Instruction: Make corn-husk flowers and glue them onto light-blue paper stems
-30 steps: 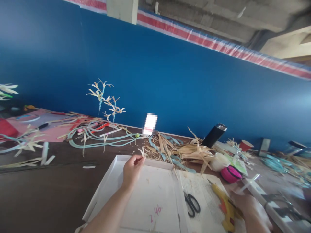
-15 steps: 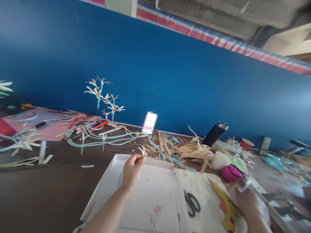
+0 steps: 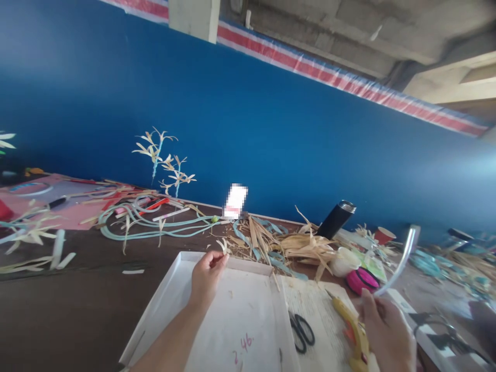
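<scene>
My left hand [image 3: 209,271] pinches a small pale corn-husk flower [image 3: 222,247] between thumb and fingertips, above the far edge of a shallow white box lid [image 3: 225,320]. My right hand [image 3: 387,330] is closed on the lower end of a shiny, curved, translucent strip [image 3: 401,261], which sticks up to the right; its exact kind is unclear. Just left of that hand lies a yellow hot glue gun [image 3: 358,336], partly hidden, on a printed page [image 3: 321,310]. Black-handled scissors [image 3: 304,330] rest between the lid and the glue gun.
Dried husks [image 3: 306,245] and blue strips lie behind the lid, near a phone [image 3: 235,200] and a tilted black flask [image 3: 336,218]. A pink round case [image 3: 362,280] is beside a white cup [image 3: 344,262]. Pale blue tubing [image 3: 155,235] and finished husk stems [image 3: 155,150] stand left.
My right hand has moved slightly left and up, and the curved strip now points upward. The left hand still holds the flower; the view has shifted a little.
</scene>
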Available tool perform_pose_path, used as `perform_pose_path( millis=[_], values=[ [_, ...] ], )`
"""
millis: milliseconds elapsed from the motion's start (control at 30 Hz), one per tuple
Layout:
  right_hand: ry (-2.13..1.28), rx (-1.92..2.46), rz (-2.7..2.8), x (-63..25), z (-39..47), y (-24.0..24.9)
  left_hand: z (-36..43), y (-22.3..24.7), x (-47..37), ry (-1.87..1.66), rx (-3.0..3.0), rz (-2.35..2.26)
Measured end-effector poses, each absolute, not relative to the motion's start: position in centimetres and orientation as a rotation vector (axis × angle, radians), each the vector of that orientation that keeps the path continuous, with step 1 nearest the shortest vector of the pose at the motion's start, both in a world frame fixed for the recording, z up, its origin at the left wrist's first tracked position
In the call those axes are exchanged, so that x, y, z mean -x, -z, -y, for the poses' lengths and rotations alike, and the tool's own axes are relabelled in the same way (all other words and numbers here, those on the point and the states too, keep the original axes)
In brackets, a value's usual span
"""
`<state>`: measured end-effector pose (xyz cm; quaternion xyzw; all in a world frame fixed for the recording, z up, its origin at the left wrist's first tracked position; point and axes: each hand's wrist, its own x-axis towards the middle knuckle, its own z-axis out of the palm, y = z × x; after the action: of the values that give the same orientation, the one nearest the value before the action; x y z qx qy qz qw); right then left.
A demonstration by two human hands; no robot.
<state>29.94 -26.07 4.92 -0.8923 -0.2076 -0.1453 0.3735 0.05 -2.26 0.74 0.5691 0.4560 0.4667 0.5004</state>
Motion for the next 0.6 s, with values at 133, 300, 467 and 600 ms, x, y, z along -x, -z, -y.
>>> perform_pose_path(
  millis=[133, 300, 467, 600],
  values=[
    [0.042, 1.984, 0.488, -25.9, 23.8, -5.0, 2.3, -0.9, 0.0, -1.138, -1.372, -1.113],
    [-0.143, 1.732, 0.723, -22.1, 20.7, -5.1, 2.2, -1.2, 0.0, -1.136, -1.376, -1.141],
    [-0.304, 1.667, 0.889, -19.0, 17.3, -4.9, 2.2, -1.4, 0.0, -1.131, -1.387, -1.159],
    [-0.429, 1.588, 0.982, -16.3, 14.5, -5.1, 2.2, -1.4, -0.1, -1.114, -1.342, -1.162]
  ],
)
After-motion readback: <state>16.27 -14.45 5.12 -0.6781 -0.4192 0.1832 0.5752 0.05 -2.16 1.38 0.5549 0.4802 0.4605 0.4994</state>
